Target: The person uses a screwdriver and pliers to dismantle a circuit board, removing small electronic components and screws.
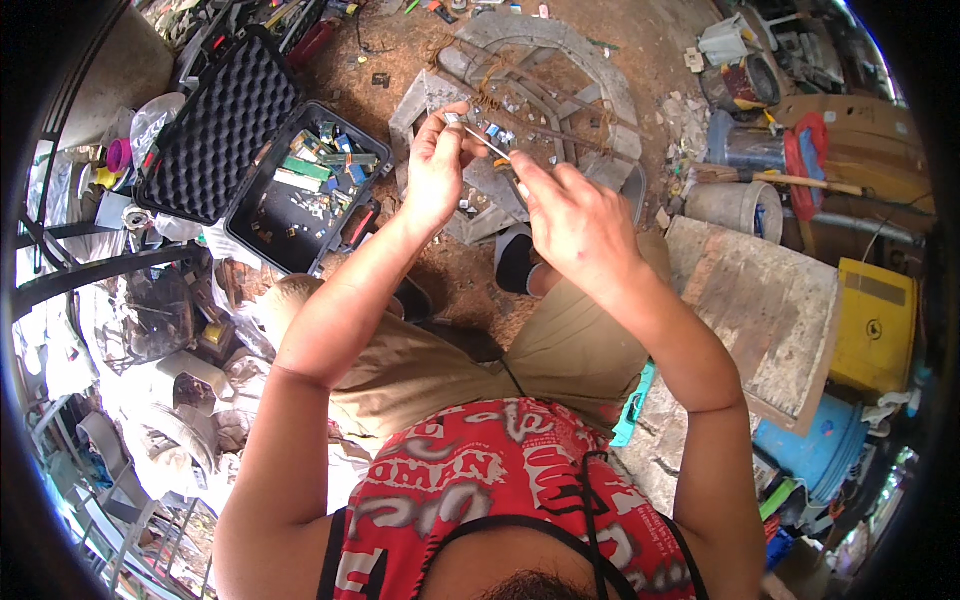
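Note:
My left hand point(436, 172) is closed, pinching a small whitish piece point(452, 118) between thumb and fingers; its exact kind is too small to tell. In my right hand point(580, 220) is a screwdriver point(487, 143), its thin metal shaft slanting up and left toward that piece. The tip is close to the piece, but I cannot tell if they touch. Most of the handle is hidden by my fingers; a bit of orange and black shows. Under both hands lies a grey stone-like frame point(625, 110) strewn with small bits of electronics scrap.
To the left lies an opened black hard case point(330, 112), foam in its lid, with green circuit boards point(305, 167) and chips inside. A worn wooden board point(760, 300), a whitish bucket point(730, 207), a yellow box point(875, 325) and a blue bucket point(820, 445) crowd the right.

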Tool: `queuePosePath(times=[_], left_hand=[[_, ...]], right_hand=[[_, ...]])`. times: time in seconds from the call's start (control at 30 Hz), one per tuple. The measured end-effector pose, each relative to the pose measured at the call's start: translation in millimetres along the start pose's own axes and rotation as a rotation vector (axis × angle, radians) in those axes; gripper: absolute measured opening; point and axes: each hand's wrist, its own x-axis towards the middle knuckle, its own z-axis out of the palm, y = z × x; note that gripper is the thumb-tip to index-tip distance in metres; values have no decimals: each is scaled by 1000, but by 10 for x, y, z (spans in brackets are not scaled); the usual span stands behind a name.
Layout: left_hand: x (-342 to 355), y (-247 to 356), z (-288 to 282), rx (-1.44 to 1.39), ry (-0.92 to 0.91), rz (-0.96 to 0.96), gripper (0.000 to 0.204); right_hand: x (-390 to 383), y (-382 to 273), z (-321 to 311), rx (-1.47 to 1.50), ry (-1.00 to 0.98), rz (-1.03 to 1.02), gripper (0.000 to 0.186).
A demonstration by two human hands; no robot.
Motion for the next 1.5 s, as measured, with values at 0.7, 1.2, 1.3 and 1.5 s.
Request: queuePosePath(times=[0.7, 1.2, 1.3, 1.5], left_hand=[[23, 57, -160, 586, -169, 233, 27], [-77, 179, -77, 608, -256, 333, 30], [-89, 97, -86, 409, -282, 148, 31], [-50, 63, -203, -210, -426, -238, 28]], right_hand=[[-17, -76, -78, 45, -109, 33, 38], [46, -61, -381, 145, -146, 60, 32], [62, 35, -413, 191, -113, 46, 29], [-106, 231, -641, 407, 13, 79, 31]])
